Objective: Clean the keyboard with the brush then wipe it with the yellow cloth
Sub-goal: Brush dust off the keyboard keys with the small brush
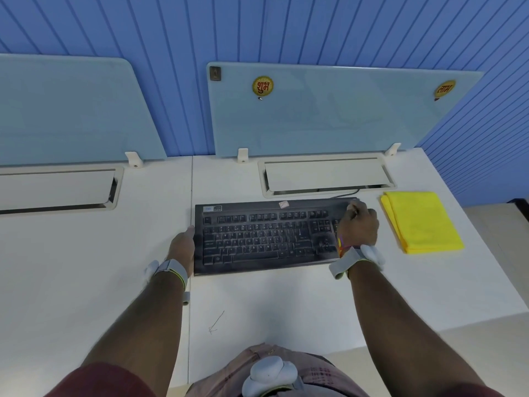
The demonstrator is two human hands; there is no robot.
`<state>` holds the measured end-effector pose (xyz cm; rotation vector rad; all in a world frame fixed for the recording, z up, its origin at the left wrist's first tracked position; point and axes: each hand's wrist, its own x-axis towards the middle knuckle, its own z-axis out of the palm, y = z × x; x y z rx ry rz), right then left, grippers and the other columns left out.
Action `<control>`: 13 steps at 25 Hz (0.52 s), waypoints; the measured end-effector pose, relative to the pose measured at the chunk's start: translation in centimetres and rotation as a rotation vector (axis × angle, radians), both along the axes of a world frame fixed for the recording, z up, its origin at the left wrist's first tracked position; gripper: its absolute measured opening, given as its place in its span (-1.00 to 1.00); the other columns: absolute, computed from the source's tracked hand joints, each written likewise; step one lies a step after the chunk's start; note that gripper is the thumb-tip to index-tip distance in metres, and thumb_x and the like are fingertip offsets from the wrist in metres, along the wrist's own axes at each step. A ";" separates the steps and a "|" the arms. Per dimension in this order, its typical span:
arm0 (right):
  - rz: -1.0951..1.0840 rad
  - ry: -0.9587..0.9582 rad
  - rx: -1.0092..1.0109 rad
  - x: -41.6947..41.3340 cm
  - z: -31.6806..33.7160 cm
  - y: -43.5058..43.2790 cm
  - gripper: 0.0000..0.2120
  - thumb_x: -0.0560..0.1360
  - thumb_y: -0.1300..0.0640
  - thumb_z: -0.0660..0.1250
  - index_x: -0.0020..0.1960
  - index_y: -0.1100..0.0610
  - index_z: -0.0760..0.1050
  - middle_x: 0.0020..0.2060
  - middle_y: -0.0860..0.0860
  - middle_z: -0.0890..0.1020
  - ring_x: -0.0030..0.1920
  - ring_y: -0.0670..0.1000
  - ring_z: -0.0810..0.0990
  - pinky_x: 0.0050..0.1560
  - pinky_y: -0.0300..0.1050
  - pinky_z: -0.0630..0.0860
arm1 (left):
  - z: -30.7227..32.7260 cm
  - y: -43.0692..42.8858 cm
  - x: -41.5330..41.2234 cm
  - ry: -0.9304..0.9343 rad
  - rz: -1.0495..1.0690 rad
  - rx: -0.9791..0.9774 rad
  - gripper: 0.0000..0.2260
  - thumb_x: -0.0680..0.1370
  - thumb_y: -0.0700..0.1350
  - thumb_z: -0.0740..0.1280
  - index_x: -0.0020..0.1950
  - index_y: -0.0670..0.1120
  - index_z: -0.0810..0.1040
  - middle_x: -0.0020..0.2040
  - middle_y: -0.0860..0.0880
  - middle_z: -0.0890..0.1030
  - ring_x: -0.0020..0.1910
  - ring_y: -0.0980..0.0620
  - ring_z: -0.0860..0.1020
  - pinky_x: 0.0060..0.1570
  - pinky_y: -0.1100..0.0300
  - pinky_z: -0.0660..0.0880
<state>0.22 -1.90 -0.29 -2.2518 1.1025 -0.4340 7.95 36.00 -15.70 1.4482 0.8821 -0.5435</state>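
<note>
Black, dusty full-size plastic keyboard (269,234) lay flat on the white desk (272,305), long edge parallel to the desk front, dead ahead of the person at 12 o'clock. Cable ran off its far edge toward the white cable flap (325,174) set in the desk.

Left hand (183,245) sat at the keyboard's 9 o'clock, flat and open, fingertips touching the left short edge, palm against the case side. Holding nothing that showed.

Right hand (359,224) sat over the keyboard's 2 o'clock corner, above the numpad, curled into a fist with knuckles up. Something pale poked out by the thumb side at the far edge, too small and blurred to say whether it was the brush. Could not tell what the fist gripped, if anything.

Folded yellow microfibre cloth (420,222) lay flat on the desk at the keyboard's 3 o'clock, just beside the right hand but not touching it or the keyboard. A strip of bare desk separated cloth and keyboard.

Both wrists wore grey straps with white pods: left wristband (171,272), right wristband (357,257).

Frosted pale-blue glass divider (329,116) stood upright along the desk's far edge at 12 o'clock, with two round yellow stickers near its top corners.
</note>
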 end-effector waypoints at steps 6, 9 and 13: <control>-0.018 -0.141 0.528 0.3 0.7 -2.3 -0.83 0.49 0.10 0.29 -0.19 0.16 0.58 -0.43 0.13 0.55 -0.44 0.11 0.48 -0.40 -0.14 0.41 | 3.8 -1.5 -1.1 -0.019 0.010 -0.005 -0.55 0.59 0.21 0.21 0.17 -0.11 0.66 0.14 -0.23 0.76 0.12 -0.33 0.73 0.25 -0.42 0.63; 0.058 0.050 0.181 -0.2 0.9 -2.0 -0.70 0.50 -0.01 0.22 -0.13 0.21 0.56 -0.22 0.19 0.64 -0.18 0.23 0.57 -0.12 -0.03 0.46 | 3.8 -1.3 -1.1 -0.029 0.003 0.014 -0.55 0.56 0.23 0.20 0.11 -0.09 0.65 0.15 -0.23 0.76 0.14 -0.33 0.72 0.27 -0.41 0.62; -0.047 0.339 0.054 0.2 2.1 -1.8 -0.74 0.47 0.12 0.23 0.01 0.24 0.59 -0.05 0.20 0.64 0.00 0.27 0.59 -0.02 -0.03 0.40 | -1.6 1.0 0.5 -0.030 -0.049 -0.001 -0.42 0.41 0.32 0.26 0.16 -0.08 0.69 0.15 -0.22 0.77 0.13 -0.34 0.73 0.22 -0.45 0.63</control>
